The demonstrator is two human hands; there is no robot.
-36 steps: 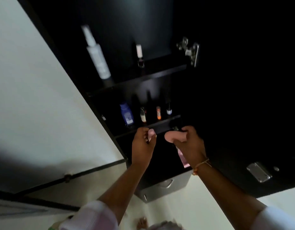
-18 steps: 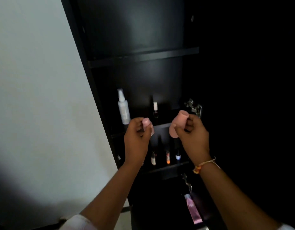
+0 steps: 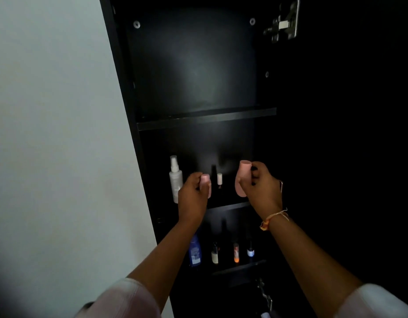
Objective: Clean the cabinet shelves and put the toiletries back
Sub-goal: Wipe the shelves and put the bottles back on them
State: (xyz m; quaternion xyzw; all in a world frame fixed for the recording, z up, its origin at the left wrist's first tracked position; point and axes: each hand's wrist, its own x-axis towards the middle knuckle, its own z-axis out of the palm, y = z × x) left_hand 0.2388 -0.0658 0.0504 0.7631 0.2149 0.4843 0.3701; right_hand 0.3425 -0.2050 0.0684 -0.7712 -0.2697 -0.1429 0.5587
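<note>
Now that both have risen to the black cabinet's middle shelf [image 3: 228, 205], the left hand [image 3: 193, 196] grips a small pink piece [image 3: 205, 184] and the right hand [image 3: 261, 189] pinches a rounded pink container [image 3: 242, 177], ready for shelving.

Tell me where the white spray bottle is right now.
In the head view, the white spray bottle stands at the left end of the middle shelf, just left of the left hand.

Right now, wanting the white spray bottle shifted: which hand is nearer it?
Left. The left hand, gripping a small pink piece, is just right of the white spray bottle; the right hand, holding a larger pink piece, is farther right.
</note>
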